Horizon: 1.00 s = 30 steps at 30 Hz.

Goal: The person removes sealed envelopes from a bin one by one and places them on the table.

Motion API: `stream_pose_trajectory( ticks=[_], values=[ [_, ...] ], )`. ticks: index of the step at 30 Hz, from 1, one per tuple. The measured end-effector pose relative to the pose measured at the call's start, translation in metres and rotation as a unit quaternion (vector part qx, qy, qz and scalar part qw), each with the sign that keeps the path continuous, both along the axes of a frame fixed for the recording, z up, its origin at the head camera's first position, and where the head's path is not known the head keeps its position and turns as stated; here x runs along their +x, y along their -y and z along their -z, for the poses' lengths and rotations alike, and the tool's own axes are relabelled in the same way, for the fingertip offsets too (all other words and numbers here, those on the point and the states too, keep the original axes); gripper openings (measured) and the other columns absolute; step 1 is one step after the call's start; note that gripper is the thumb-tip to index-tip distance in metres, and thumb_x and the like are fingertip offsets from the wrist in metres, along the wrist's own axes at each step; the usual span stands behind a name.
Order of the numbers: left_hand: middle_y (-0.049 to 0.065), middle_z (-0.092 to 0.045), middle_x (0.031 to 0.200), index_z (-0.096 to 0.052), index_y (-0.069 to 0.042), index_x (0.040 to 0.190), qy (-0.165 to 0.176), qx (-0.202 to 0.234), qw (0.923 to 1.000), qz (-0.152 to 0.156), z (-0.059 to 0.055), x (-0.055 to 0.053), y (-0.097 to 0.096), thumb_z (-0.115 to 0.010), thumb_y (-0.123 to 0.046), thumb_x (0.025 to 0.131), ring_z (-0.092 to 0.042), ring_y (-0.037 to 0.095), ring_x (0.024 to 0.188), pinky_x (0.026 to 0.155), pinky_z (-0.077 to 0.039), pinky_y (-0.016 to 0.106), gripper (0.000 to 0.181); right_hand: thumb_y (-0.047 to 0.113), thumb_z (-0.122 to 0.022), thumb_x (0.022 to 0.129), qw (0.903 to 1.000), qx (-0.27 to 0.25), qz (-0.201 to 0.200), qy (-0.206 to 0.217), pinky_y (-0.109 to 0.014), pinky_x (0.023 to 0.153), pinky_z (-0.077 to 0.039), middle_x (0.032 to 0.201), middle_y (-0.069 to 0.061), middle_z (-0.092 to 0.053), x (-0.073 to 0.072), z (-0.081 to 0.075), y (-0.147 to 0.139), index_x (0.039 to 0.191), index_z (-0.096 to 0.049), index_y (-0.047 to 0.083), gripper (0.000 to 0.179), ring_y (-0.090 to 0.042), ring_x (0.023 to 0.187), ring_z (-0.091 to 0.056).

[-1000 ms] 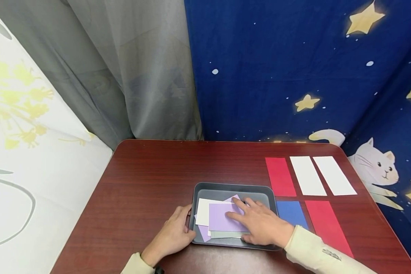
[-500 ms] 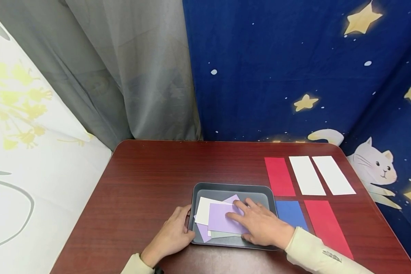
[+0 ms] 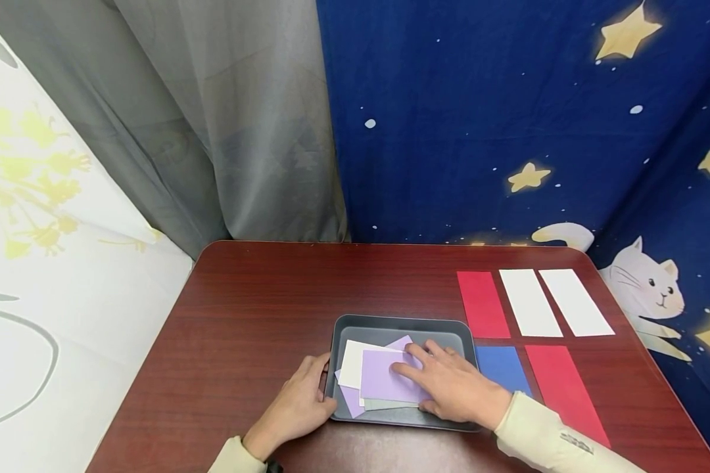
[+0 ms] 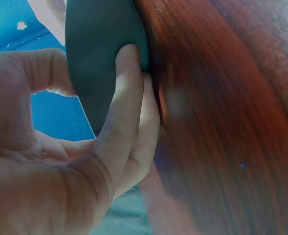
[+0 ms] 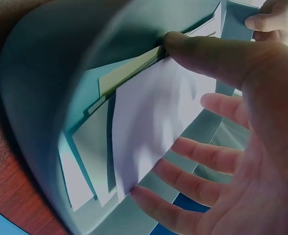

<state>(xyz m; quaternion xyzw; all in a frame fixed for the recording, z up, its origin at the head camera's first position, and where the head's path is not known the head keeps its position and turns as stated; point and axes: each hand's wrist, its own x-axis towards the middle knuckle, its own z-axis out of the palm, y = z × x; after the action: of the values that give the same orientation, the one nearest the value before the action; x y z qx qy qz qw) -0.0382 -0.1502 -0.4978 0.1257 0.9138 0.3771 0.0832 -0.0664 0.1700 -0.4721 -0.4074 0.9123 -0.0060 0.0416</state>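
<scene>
A dark grey tray point(image 3: 432, 323) holds a loose pile of paper cards. My left hand point(image 3: 298, 401) grips its left end; in the left wrist view, fingers point(image 4: 129, 73) lie along the outer wall. Over the pile's right part, my right hand point(image 3: 452, 387) spans the top purple card point(image 3: 384, 374), thumb at its near edge and fingertips at the far edge, as the right wrist view shows. A white card point(image 3: 353, 368) shows from under it at the left. More purple and a grey-green card point(image 3: 387, 405) stick out below. My right hand hides the pile's right end.
On the table point(image 3: 254, 295), right of the tray, lie a red card point(image 3: 484, 305), two white cards point(image 3: 530, 302), a blue card point(image 3: 503, 369) and another red card point(image 3: 568, 394). The blue one lies close beside the tray. Curtains hang behind the table.
The white card in the pile has turned slightly, its upper left corner shifting up and right. My right hand and the purple card have barely moved; my left hand stays in place.
</scene>
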Motion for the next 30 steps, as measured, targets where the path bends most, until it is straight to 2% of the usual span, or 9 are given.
stream_pose_trajectory(
  ticks=[8, 21, 30],
  values=[
    [0.009, -0.06, 0.127, -0.055, -0.005, 0.156, -0.002, 0.0, 1.0, 0.001, 0.0, 0.0, -0.001, -0.079, -0.005, 0.077, -0.057, 0.0, 0.074, 0.068, -0.05, 0.031, 0.082, 0.034, -0.097, 0.083, 0.9998, -0.006, 0.002, -0.016, -0.055, 0.09, -0.06, 0.143, -0.011, -0.059, 0.001, -0.001, -0.002, 0.15, -0.061, 0.027, 0.076, -0.029, 0.119, -0.059],
    [0.009, -0.061, 0.126, -0.056, -0.004, 0.154, -0.006, -0.01, 0.9999, 0.0, -0.001, 0.0, -0.002, -0.078, -0.005, 0.076, -0.057, 0.0, 0.073, 0.07, -0.05, 0.031, 0.081, 0.035, -0.094, 0.084, 0.9982, -0.042, 0.013, -0.04, -0.055, 0.099, -0.057, 0.142, -0.009, -0.06, -0.002, -0.005, -0.015, 0.149, -0.063, 0.025, 0.072, -0.031, 0.126, -0.059],
    [0.009, -0.06, 0.126, -0.055, -0.005, 0.155, -0.003, -0.006, 1.0, 0.002, 0.0, 0.0, -0.001, -0.078, -0.006, 0.076, -0.056, -0.001, 0.073, 0.068, -0.05, 0.031, 0.082, 0.034, -0.095, 0.081, 0.9949, -0.063, 0.037, -0.069, -0.05, 0.088, -0.058, 0.141, -0.01, -0.06, 0.001, -0.013, -0.035, 0.149, -0.065, 0.023, 0.076, -0.03, 0.122, -0.057]
  ],
)
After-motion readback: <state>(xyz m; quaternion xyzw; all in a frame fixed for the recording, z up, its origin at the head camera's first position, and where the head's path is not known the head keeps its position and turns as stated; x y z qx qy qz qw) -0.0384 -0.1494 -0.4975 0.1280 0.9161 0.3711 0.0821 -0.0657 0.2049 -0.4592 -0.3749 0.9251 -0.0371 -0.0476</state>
